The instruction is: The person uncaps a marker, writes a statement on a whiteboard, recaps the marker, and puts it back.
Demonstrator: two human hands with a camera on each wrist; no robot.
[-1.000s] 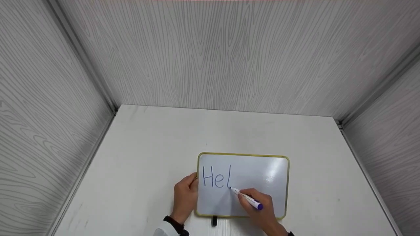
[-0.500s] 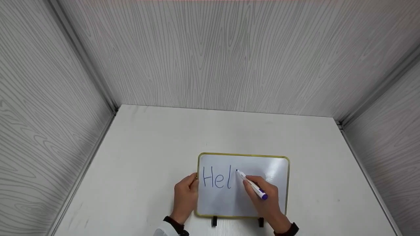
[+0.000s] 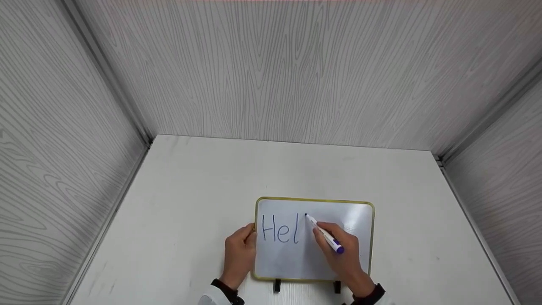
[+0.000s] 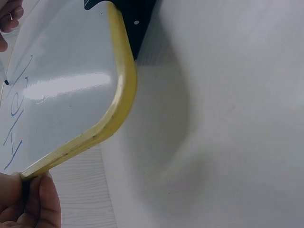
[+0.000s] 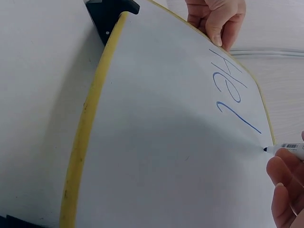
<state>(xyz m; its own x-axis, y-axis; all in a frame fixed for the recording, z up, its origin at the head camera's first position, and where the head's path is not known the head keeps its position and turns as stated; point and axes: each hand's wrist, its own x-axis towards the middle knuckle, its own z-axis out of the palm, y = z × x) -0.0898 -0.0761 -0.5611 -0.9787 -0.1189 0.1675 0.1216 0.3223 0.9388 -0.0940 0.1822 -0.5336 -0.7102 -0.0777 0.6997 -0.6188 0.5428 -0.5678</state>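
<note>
A small whiteboard [image 3: 279, 262] with a yellow frame leans on a black stand, with "Hel" written in blue on its left half. My left hand [image 3: 240, 252] grips its left edge, thumb at the front and fingers behind, as the left wrist view shows. In my right hand [image 3: 341, 254] a white marker [image 3: 324, 233] with a blue-violet end is pinched between thumb and fingers. The marker's dark tip is right at the board, just right of the top of the "l". The right wrist view shows the marker [image 5: 289, 148] and the written letters [image 5: 230, 88] from the side.
Two black stand feet [image 3: 277, 285] poke out below the board's lower edge. Under it spreads a white tabletop [image 3: 190, 190], bounded by grey wood-grain panels [image 3: 271, 72] at the back and both sides. A glare patch lies on the board's upper right.
The right hand has lifted the marker from the foot of the "l" and moved it up and right, to beside the letter's top. The left hand and board stay put.
</note>
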